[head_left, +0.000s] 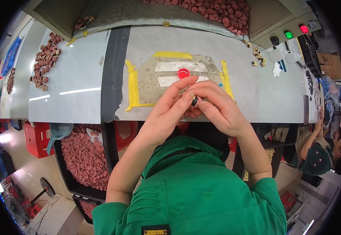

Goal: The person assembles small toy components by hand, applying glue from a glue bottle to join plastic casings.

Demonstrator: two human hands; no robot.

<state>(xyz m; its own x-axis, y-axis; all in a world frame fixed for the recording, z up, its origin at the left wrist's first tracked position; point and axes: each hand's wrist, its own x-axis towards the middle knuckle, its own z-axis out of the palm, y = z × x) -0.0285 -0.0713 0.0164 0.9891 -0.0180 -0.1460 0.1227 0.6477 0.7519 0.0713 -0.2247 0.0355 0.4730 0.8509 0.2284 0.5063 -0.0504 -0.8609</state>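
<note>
Over the grey table (pixel 76 102)'s near edge, the left hand (pixel 170 109) and right hand (pixel 226 111) pinch one pink ridged cap (pixel 198 102), dark-centred, seemingly mid-work; the loose caps (pixel 82 158) beside the person and the far heap (pixel 225 15) may be waiting or done.

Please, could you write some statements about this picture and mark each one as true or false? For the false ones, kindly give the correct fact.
1. The left hand and right hand hold a small dark-and-pink piece between them. True.
2. The tape strips around the mat are blue. False: the tape strips are yellow.
3. A round red button lies beyond the hands. True.
4. The crate heaped with pink pieces stands at the person's right. False: that black crate is at the left.
5. The person wears a green garment. True.
</note>
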